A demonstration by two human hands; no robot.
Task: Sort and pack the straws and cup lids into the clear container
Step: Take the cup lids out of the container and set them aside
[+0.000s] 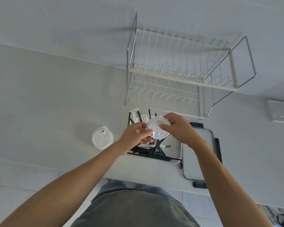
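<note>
**Operator:** Both hands are on the lid. Is the hold correct?

**Technician:** Your left hand (136,133) is pinching the lid (157,128) at its left rim, thumb on top. Your right hand (177,128) is pinching the opposite rim, fingers curled over the far edge. You are holding the lid above the container (179,158), not in it.

**Operator:** How is it going to handle?

**Technician:** Judging by its look, you are working with thin moulded plastic: light, slightly flexible, smooth. Keep gripping at the rim, the stiffest part. Pressing the centre is likely to buckle it.

**Operator:** And the arms?

**Technician:** Both forearms are reaching forward and converging over the container, wrists bent slightly inward. Black straws (154,153) are lying across the container floor, and some are standing against its far wall.

**Operator:** Other parts?

**Technician:** A second lid (102,138) is lying flat on the counter (56,95), well left of the container. The container cover (197,154) is resting just right of it.
</note>
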